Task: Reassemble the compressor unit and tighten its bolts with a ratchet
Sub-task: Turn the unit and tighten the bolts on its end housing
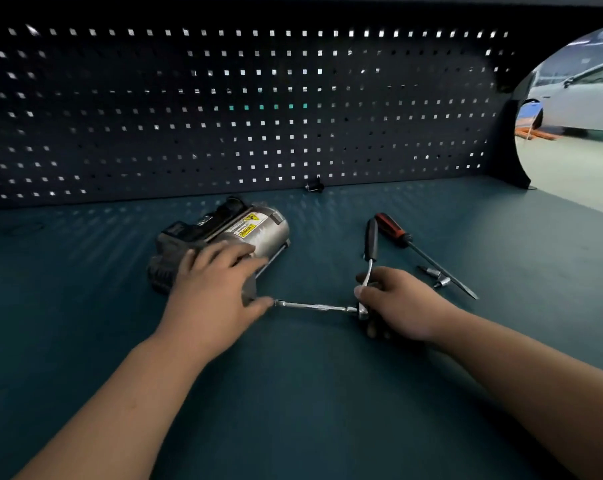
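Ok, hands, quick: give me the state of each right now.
Left hand: open, pressing on the grey cylindrical metal compressor.
Right hand: closed round the black-handled steel ratchet.

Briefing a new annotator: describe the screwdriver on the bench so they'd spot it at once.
On the teal bench below the pegboard, look just beyond the right hand. The screwdriver lies right of the black-handled ratchet, its shaft running toward the near right past two small sockets. It alone has a red-and-black handle.
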The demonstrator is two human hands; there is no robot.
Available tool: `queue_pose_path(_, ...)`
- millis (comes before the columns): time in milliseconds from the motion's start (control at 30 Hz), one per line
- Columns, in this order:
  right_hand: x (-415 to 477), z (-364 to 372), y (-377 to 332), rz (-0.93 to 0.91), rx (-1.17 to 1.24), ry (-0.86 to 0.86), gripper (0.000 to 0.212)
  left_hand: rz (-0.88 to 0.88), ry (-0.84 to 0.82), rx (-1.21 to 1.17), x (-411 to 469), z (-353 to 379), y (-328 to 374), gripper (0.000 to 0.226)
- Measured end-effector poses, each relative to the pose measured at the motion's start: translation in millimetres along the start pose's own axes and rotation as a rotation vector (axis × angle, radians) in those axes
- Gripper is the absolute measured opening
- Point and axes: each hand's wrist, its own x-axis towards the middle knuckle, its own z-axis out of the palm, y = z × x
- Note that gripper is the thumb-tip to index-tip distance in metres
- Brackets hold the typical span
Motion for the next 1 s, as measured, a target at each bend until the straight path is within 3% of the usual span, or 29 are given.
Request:
queue_pose_path(167, 17.2, -8.9, 5.7, 0.058, 0.195, 0.081, 0.021, -0.087, 0.078, 0.067, 16.3, 15.8, 32.0, 0.048)
queue_pose_path(267, 21.1, -27.7, 7.7, -0.042, 0.198, 0.097, 0.022, -0.136, 0.042, 0.097, 29.3, 25.9, 53.8, 0.051)
queue_pose_path(333, 18.6, -39.4, 10.5, -0.119, 0.138, 0.055, 0.030, -0.147, 0.033, 0.107, 32.9, 27.9, 59.1, 0.052)
queue_pose_path(400, 12.5, -45.6, 13.6, -0.196, -0.115, 0.045, 0.035, -0.149, 0.010, 0.122, 31.5, 25.0, 56.0, 0.055)
queue_pose_path(467, 11.9, -43.9, 18.9, -0.277, -0.301, 0.059, 0.039, -0.098, 0.021, 0.193, 26.7, 21.1, 57.4, 0.058)
queue_pose_path(567, 12.4, -43.1, 18.1, -0.215, -0.045, 0.132, 0.036, 0.122, 0.124, 0.221, 23.9, 27.7, 85.5, 0.039)
queue_pose_path(633, 15.8, -43.8, 18.6, -0.213, 0.079, 0.149, 0.024, 0.199, 0.074, 0.171, 29.1, 36.5, 116.0, 0.023)
queue_pose_path(700, 15.6, -44.1, 16.9, -0.185, 0.009, 0.152, 0.010, 0.177, -0.016, 0.078, 40.4, 48.2, 134.7, 0.017)
queue_pose_path(800, 18.6, -43.5, 20.7, -0.083, -0.246, 0.209, 0.036, 0.158, -0.097, -0.020, 50.6, 63.5, 134.3, 0.020)
queue_pose_path(867, 20.9, -43.5, 20.7, -0.057, -0.269, 0.221, 0.040, 0.150, -0.074, -0.144, 50.0, 66.6, 126.0, 0.015)
queue_pose_path(1000, 19.7, -44.2, 24.1, -0.116, -0.170, 0.123, 0.009, 0.146, -0.083, -0.263, 50.3, 67.0, 116.0, 0.015)
